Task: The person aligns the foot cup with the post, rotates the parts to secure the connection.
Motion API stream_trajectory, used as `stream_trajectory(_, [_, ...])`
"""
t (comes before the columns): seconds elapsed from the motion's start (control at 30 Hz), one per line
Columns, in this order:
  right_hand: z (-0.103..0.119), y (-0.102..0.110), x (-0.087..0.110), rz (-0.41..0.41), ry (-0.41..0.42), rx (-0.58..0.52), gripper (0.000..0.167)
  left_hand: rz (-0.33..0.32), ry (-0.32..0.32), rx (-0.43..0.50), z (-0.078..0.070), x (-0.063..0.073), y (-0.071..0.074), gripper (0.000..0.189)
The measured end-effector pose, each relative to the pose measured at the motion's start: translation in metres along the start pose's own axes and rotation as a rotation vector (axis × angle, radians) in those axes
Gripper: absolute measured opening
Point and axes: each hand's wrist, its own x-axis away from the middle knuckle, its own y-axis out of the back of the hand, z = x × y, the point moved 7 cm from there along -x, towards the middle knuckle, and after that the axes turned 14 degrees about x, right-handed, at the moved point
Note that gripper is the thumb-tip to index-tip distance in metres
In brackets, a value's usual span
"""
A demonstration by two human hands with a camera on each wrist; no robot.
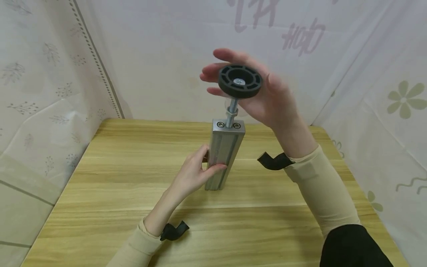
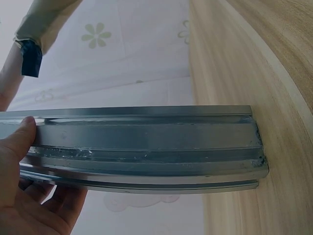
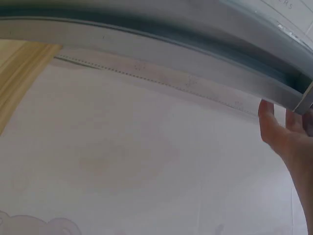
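Observation:
A silver aluminium profile [image 1: 221, 152] stands upright, its lower end at the wooden table top. Out of its capped upper end, between two screws, rises a threaded rod with a nut [image 1: 232, 110]. This rod carries a round black levelling foot [image 1: 240, 86] with a screw head in its centre. My left hand [image 1: 195, 170] grips the profile partway up, thumb across the near face, as the left wrist view also shows on the profile [image 2: 146, 142]. Around the levelling foot's far side is my right hand [image 1: 263, 89], fingers extended and spread; whether it touches the foot I cannot tell.
The wooden table [image 1: 110, 178] reaches back to a pale printed cloth [image 1: 160, 66], which also hangs at both sides. Black curved strap pieces [image 1: 175, 230] stick out from both wrists over beige sleeves.

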Motion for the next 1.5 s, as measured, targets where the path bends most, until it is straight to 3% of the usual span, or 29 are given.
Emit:
stream_trajectory(0.1, [-0.002,-0.001,0.0,0.04,-0.003,-0.014,0.087,0.0,-0.009,-0.002,0.0,0.0,0.0,0.045])
stream_trajectory(0.23, [-0.003,0.0,0.002,0.031,0.016,-0.032,0.075,0.006,0.007,-0.003,0.002,0.0,-0.001,0.045])
stream_trajectory(0.7, [0.007,0.002,0.011,-0.235,0.105,0.094,0.071,0.006,-0.02,-0.017,0.002,-0.001,-0.001,0.046])
stream_trajectory(0.8, [0.011,0.0,0.013,-0.323,0.124,0.165,0.072,0.007,-0.036,-0.016,0.001,-0.001,-0.001,0.047])
stream_trajectory(1.03, [0.024,-0.012,0.022,-0.548,0.154,0.573,0.074,0.01,-0.023,-0.02,0.001,-0.001,0.0,0.046])
stream_trajectory(1.27, [0.028,-0.018,0.028,-0.656,0.152,0.691,0.051,0.011,-0.006,-0.008,0.003,0.0,0.0,0.045])
stream_trajectory(1.4, [0.028,-0.019,0.031,-0.67,0.141,0.713,0.052,0.014,-0.011,-0.008,0.003,0.0,-0.001,0.044])
stream_trajectory(1.5, [0.026,-0.017,0.029,-0.593,0.14,0.642,0.068,0.014,-0.013,-0.01,0.003,0.0,-0.001,0.045])
